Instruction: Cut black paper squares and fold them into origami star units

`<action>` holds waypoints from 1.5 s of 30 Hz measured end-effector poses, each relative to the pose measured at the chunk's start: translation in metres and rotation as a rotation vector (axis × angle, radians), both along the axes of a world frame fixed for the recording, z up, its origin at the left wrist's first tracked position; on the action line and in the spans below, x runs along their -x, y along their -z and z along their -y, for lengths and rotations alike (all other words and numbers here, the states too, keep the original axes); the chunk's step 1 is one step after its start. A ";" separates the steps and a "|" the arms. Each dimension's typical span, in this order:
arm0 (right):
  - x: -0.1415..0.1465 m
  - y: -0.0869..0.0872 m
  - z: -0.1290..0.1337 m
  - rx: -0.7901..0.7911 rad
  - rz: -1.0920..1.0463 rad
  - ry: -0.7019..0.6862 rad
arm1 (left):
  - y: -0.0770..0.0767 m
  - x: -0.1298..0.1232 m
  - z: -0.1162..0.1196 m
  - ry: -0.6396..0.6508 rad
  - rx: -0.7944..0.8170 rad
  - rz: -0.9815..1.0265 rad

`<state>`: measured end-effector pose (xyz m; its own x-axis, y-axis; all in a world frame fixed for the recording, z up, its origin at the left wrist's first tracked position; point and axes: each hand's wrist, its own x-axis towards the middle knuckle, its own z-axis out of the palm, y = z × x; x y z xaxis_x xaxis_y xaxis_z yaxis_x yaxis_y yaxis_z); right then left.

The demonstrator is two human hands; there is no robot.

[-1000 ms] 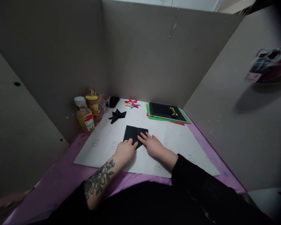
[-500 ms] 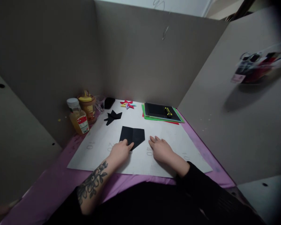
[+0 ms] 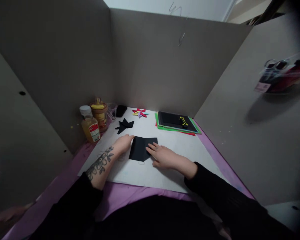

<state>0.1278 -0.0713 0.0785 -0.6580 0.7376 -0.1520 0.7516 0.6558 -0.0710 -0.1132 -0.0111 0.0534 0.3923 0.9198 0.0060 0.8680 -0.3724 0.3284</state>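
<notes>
A black sheet of paper (image 3: 138,149) with a crease down its middle and a slanted lower right corner lies on the white board (image 3: 165,180). At its upper left corner is my left hand (image 3: 123,144), its fingertips on the corner; whether they pinch the paper is too small to tell. My right hand (image 3: 162,155) lies with fingers spread over the paper's right side. Behind my left hand rests a folded black paper star (image 3: 124,125). Farther back lies a multicoloured paper star (image 3: 140,113).
At the back left stand a bottle (image 3: 90,127) and a brown jar (image 3: 100,116), near a black object (image 3: 121,110). Coloured sheets (image 3: 171,121) bear a yellow-black tool (image 3: 183,122). Grey partitions surround the table; a pouch (image 3: 280,78) hangs right. Another person's hand (image 3: 8,213) shows lower left.
The black paper has turned so its slanted edge is smaller and lower right. My left hand moved up to the upper left corner; my right hand moved left onto the paper.
</notes>
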 end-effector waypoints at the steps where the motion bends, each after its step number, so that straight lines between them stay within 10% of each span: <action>1: 0.003 0.008 -0.013 0.016 -0.009 0.000 | 0.005 -0.001 -0.009 -0.014 0.020 0.129; 9: -0.011 0.058 -0.076 -0.051 -0.347 -0.009 | 0.028 -0.001 -0.023 -0.099 0.235 0.771; 16: -0.009 0.072 -0.071 -0.185 -0.481 -0.058 | 0.016 0.005 -0.010 0.144 -0.366 0.236; 20: -0.008 0.071 -0.068 -0.190 -0.493 -0.071 | 0.016 0.000 -0.004 0.416 -0.176 0.102; 30: 0.000 0.067 -0.062 -0.139 -0.312 0.040 | 0.019 0.005 -0.007 0.489 0.188 0.300; 45: -0.015 0.070 -0.038 -0.164 -0.523 -0.198 | 0.027 -0.003 -0.009 0.577 0.109 0.265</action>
<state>0.1433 -0.0332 0.0089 -0.7428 0.5790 0.3362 0.5054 0.8142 -0.2857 -0.1100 -0.0025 0.0265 0.8226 0.5617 0.0888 0.4222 -0.7078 0.5664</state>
